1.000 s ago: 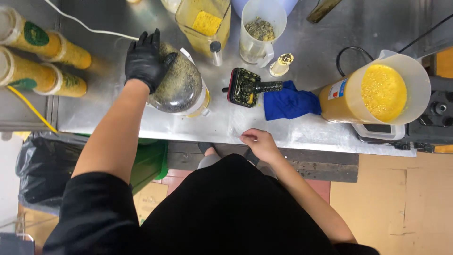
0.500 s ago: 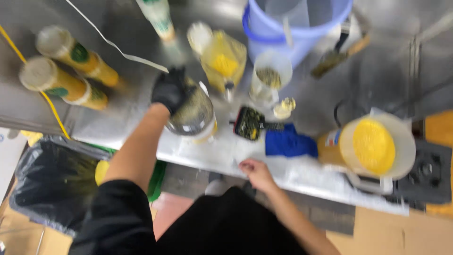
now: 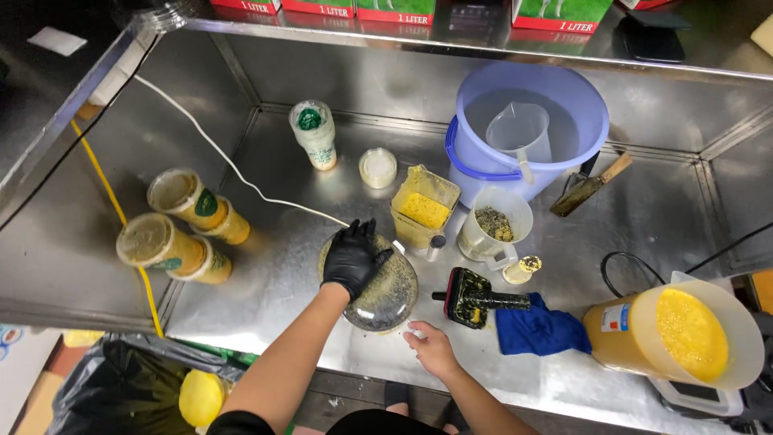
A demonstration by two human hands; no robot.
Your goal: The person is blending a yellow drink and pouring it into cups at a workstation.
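My left hand (image 3: 351,259), in a black glove, lies palm down with fingers spread on top of a round clear bowl (image 3: 385,300) speckled with yellow-green pulp and seeds. The bowl sits on the steel counter (image 3: 274,282) near its front edge. My bare right hand (image 3: 432,349) is at the bowl's front right rim, its fingertips pinched on a small white part (image 3: 415,330) there. What lies under the bowl is hidden.
Right of the bowl are a black brush (image 3: 471,298), a blue cloth (image 3: 538,330) and a big jug of yellow pulp (image 3: 684,334). Behind stand a square tub of juice (image 3: 423,209), a seed-filled cup (image 3: 495,224) and a purple bucket (image 3: 483,161). Two filled cups (image 3: 189,201) lie at the left.
My right hand has moved from the counter's front edge up to the bowl's rim. My left hand stays on the bowl. The view has pulled back and tilted toward the back wall.
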